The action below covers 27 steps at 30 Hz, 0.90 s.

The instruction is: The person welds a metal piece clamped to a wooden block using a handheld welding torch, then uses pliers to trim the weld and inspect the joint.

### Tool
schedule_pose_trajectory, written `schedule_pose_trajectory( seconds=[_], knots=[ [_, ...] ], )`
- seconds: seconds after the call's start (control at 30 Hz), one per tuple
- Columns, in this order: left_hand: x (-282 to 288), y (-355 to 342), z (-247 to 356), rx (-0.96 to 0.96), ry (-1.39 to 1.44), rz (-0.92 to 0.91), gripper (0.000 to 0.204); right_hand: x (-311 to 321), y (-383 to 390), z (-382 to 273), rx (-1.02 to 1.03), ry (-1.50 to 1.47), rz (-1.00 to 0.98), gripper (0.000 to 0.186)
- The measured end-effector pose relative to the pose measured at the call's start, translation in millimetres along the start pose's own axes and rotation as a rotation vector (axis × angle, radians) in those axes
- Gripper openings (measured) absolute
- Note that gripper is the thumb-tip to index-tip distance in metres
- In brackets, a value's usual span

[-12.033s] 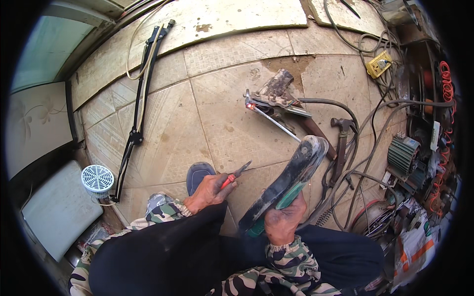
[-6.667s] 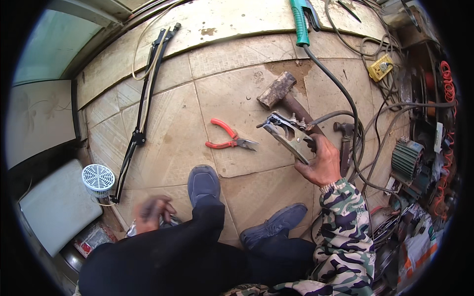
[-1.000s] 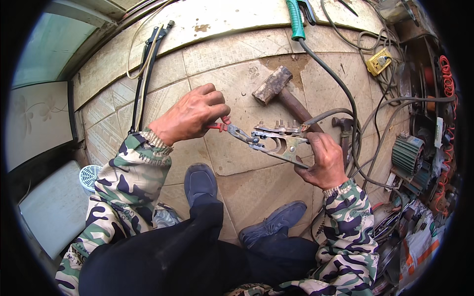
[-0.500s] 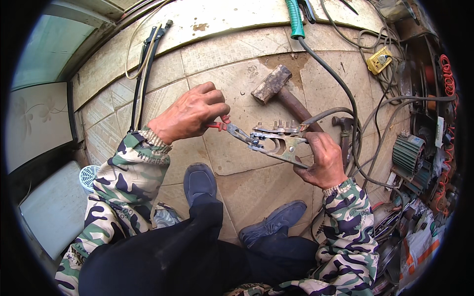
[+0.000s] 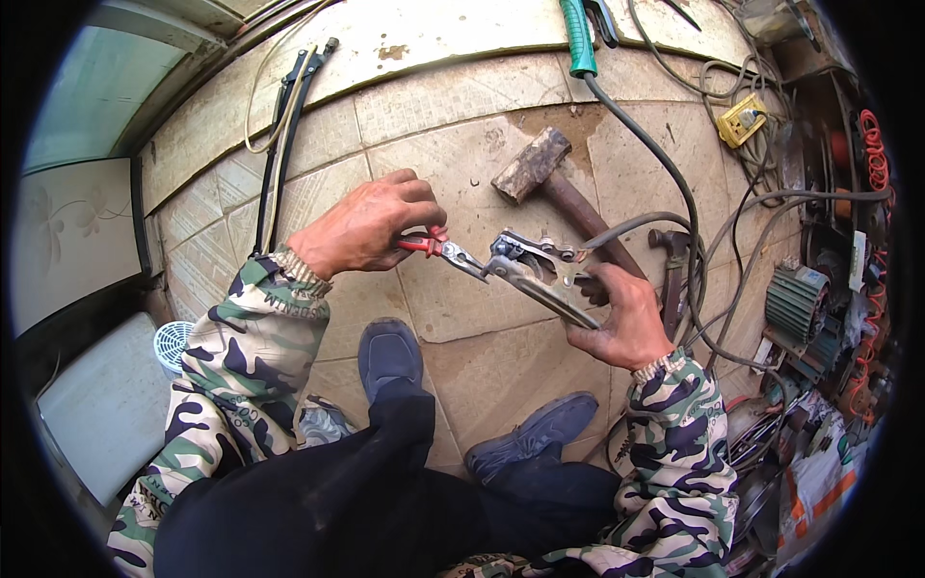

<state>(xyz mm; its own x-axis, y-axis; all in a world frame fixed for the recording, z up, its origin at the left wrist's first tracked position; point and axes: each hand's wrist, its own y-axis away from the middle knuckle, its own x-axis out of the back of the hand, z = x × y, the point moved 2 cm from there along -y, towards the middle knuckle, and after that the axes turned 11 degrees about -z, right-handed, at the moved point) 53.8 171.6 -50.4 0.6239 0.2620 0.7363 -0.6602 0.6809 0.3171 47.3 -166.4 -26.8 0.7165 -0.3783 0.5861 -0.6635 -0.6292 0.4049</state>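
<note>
Red-handled pliers (image 5: pixel 434 247) are gripped in my left hand (image 5: pixel 371 226), their metal jaws pointing right. The jaw tips reach the left end of a metal welding ground clamp (image 5: pixel 540 290); whether they bite on it I cannot tell. My right hand (image 5: pixel 628 316) is closed round the clamp's handle end, fingers on the far side and thumb on the near side. A thick dark cable (image 5: pixel 641 218) runs from the clamp to the right. Beyond the clamp, a sledgehammer (image 5: pixel 535 166) lies on the tiles, its brown handle passing behind the cable and my right hand.
A smaller hammer (image 5: pixel 674 252) lies right of my right hand. Farther off are a green electrode holder (image 5: pixel 579 43) and a yellow socket box (image 5: pixel 741 119). Black folded bars (image 5: pixel 279 144) lie at left. A motor (image 5: pixel 798 297) and piled tools line the right side.
My right hand has turned the clamp, so its studded top now tilts away and its edge faces me. The pliers have shifted slightly, jaws still at the clamp's left end.
</note>
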Motion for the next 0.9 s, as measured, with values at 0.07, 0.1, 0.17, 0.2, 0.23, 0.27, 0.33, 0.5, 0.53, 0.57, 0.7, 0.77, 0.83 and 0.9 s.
schedule_pose_trajectory(
  seconds=[0.07,0.1,0.17,0.2,0.23,0.27,0.33,0.5,0.53,0.57,0.7,0.77,0.83,0.9],
  knots=[
    [-1,0,-1,0.01,0.016,-0.015,0.038,1,-4,-7,-0.093,-0.124,-0.053,0.055],
    [-2,1,0,0.014,0.023,-0.022,0.039,6,-5,-12,-0.181,-0.15,-0.101,0.05],
    [-2,2,1,0.058,0.029,-0.053,0.039,7,-8,-12,-0.261,-0.189,-0.156,0.049],
    [-2,3,2,0.08,0.032,-0.068,0.039,7,-9,-12,-0.301,-0.208,-0.183,0.049],
    [-2,3,3,0.089,0.038,-0.069,0.04,8,-9,-12,-0.289,-0.207,-0.171,0.049],
    [-1,2,4,0.098,0.045,-0.07,0.04,8,-9,-11,-0.277,-0.207,-0.16,0.049],
    [-2,4,5,0.111,0.057,-0.067,0.041,6,-10,-6,-0.237,-0.203,-0.136,0.051],
    [-4,6,8,0.121,0.073,-0.075,0.041,6,-10,-6,-0.233,-0.219,-0.119,0.052],
    [-5,5,8,0.126,0.078,-0.075,0.041,4,-10,-6,-0.252,-0.222,-0.123,0.05],
    [-7,5,7,0.13,0.083,-0.075,0.042,3,-10,-5,-0.272,-0.225,-0.126,0.048],
    [-15,6,7,0.153,0.104,-0.061,0.043,-6,-8,-14,-0.108,-0.091,0.115,0.051],
    [-17,11,8,0.171,0.098,-0.032,0.042,-6,-8,-17,0.07,0.104,0.233,0.056],
    [-22,12,7,0.181,0.078,-0.018,0.042,-8,-7,-16,0.091,0.248,0.274,0.059],
    [-30,9,5,0.185,0.041,-0.018,0.041,-10,-5,-13,0.113,0.358,0.306,0.067]
  ],
)
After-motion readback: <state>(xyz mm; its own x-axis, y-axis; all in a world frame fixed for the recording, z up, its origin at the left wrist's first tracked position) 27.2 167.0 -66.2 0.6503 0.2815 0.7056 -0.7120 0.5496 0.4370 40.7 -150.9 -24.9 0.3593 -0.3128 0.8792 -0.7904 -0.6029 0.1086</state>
